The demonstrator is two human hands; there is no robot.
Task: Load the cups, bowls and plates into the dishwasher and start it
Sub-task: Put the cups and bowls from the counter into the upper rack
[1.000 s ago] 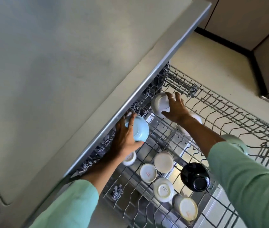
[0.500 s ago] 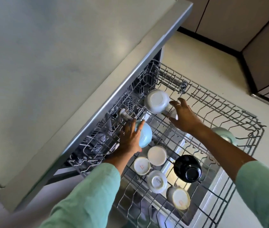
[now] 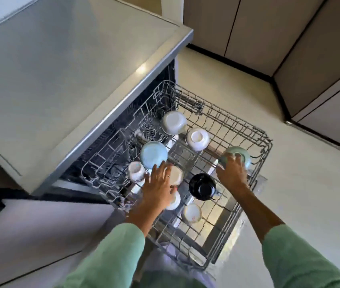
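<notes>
1. Rack [image 3: 254,129]: wire, pulled out from under the counter [image 3: 61,80], centre of frame.
2. Upside-down items in rack: two white bowls [image 3: 174,122] [image 3: 197,138] at top; blue bowl [image 3: 153,154] centre-left; black cup [image 3: 202,186] centre; white cups [image 3: 136,171] [image 3: 192,213] lower down.
3. Left hand [image 3: 158,189]: fingers spread flat over white cups, holding nothing.
4. Right hand [image 3: 232,172]: fingers curled over green bowl [image 3: 242,154] at rack's right edge.

countertop [image 3: 61,80]: pale grey, smooth, with a metal front edge
cabinet doors [image 3: 248,28]: beige, beyond the far end of the countertop
floor [image 3: 289,183]: light cream, right of the countertop
</notes>
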